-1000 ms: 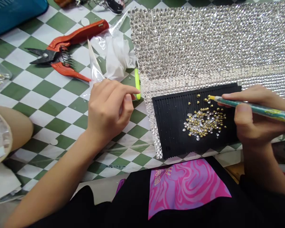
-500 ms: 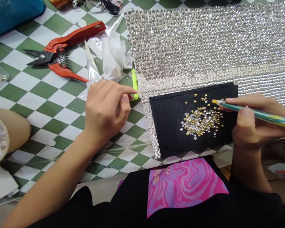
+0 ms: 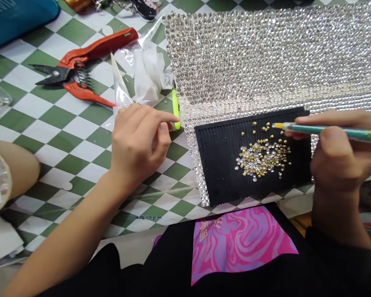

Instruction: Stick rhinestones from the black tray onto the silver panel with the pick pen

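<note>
My right hand (image 3: 343, 152) grips a teal picker pencil (image 3: 324, 130) with a yellowish tip. A small clear rhinestone appears to be at that tip, above the far part of a black ridged tray (image 3: 219, 165). Loose gold-backed rhinestones (image 3: 262, 159) lie piled in the tray. My left hand (image 3: 140, 142) rests on the table with its fingers curled in and the thumb against them; what they hold, if anything, is hidden. Its index finger reaches out and touches the neon yellow handle (image 3: 175, 109) of a thin tool. The tray lies on a sheet of silver rhinestones (image 3: 266, 57).
Red-handled pruning shears (image 3: 95, 45) lie at the upper left, beside a crumpled clear plastic bag (image 3: 148, 72). A beige container (image 3: 21, 169) stands at the left edge. A teal pouch (image 3: 21, 20) sits in the far left corner. A checkered cloth (image 3: 89, 165) covers the table.
My right hand has shifted to the right and turned, bringing the picker pencil flatter and its tip slightly up and left. My left hand has stayed in place.
</note>
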The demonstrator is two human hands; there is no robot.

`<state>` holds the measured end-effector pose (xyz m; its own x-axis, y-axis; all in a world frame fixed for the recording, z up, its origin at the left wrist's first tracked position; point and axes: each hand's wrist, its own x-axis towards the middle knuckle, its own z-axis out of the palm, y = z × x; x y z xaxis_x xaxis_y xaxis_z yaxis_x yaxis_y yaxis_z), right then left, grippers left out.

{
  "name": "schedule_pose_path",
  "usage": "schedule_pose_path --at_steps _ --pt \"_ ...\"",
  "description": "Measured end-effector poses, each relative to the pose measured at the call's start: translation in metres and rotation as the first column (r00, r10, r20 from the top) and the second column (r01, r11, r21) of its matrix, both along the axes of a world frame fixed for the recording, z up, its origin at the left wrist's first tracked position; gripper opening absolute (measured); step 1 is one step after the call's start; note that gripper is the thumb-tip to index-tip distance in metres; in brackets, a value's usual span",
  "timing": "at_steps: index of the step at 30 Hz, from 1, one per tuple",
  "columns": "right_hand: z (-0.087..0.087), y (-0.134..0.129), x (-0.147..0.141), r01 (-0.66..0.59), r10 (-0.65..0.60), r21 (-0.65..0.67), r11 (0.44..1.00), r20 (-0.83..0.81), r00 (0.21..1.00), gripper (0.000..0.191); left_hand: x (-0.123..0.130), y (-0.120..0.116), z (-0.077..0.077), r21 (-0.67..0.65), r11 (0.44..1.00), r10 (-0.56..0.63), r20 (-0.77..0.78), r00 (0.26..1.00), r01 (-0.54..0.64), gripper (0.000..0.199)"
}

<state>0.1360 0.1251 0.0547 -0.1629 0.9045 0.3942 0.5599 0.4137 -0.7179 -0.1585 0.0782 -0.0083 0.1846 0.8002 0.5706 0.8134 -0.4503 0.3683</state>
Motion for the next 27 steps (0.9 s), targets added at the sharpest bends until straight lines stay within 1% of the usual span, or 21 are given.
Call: schedule_pose_path --at_steps 1,2,4,5,7,8,10,14,17,19,23,25,27 --pt "0.004 0.005 -0.004 -0.021 0.021 0.011 1.000 -0.028 0.999 0.024 0.000 0.001 -0.001 0.016 1.000 -0.007 0.005 1.000 0.007 0.025" --pt "0.008 0.011 -0.008 -0.077 0.077 -0.001 0.997 -0.006 0.997 0.022 0.000 0.001 -0.001 0.030 0.999 -0.011 0.008 1.000 0.011 0.024" --pt "0.015 0.026 -0.020 -0.255 0.258 -0.038 0.966 0.103 0.961 0.017 -0.001 0.002 -0.003 0.063 0.998 -0.025 0.020 0.999 0.024 0.023" --pt "0.017 0.034 -0.027 -0.356 0.361 -0.060 0.933 0.134 0.923 0.017 -0.001 0.002 -0.003 0.059 0.998 -0.028 0.021 0.999 0.027 0.023" --pt "0.018 0.049 -0.043 -0.514 0.527 -0.124 0.849 0.120 0.841 0.016 -0.002 0.002 -0.004 0.045 0.999 -0.028 0.026 0.999 0.027 0.023" --pt "0.017 0.055 -0.052 -0.570 0.586 -0.154 0.807 0.100 0.804 0.016 -0.002 0.002 -0.003 0.039 0.999 -0.027 0.025 0.999 0.026 0.023" --pt "0.013 0.064 -0.070 -0.621 0.644 -0.193 0.759 0.085 0.760 0.019 -0.002 0.000 -0.001 0.018 1.000 -0.016 0.015 1.000 0.016 0.024" --pt "0.005 0.069 -0.091 -0.634 0.674 -0.254 0.731 0.123 0.728 0.025 0.001 -0.004 0.004 -0.096 0.995 0.035 0.009 0.999 -0.033 0.026" --pt "0.004 0.069 -0.095 -0.652 0.691 -0.237 0.720 0.166 0.703 0.022 0.001 -0.006 0.005 -0.151 0.987 0.054 -0.007 0.999 -0.054 0.028" --pt "0.005 0.068 -0.097 -0.649 0.692 -0.243 0.721 0.202 0.693 0.024 0.001 -0.007 0.006 -0.165 0.984 0.059 -0.018 0.998 -0.062 0.029" --pt "0.006 0.068 -0.102 -0.602 0.675 -0.308 0.737 0.288 0.679 0.033 0.000 -0.007 0.005 -0.144 0.988 0.057 -0.019 0.998 -0.059 0.027" --pt "0.008 0.067 -0.102 -0.587 0.664 -0.312 0.747 0.294 0.688 0.031 0.000 -0.007 0.005 -0.142 0.988 0.060 -0.025 0.998 -0.063 0.027" --pt "0.012 0.068 -0.097 -0.588 0.651 -0.282 0.758 0.273 0.709 0.029 0.001 -0.007 0.005 -0.138 0.988 0.058 -0.028 0.998 -0.062 0.027"
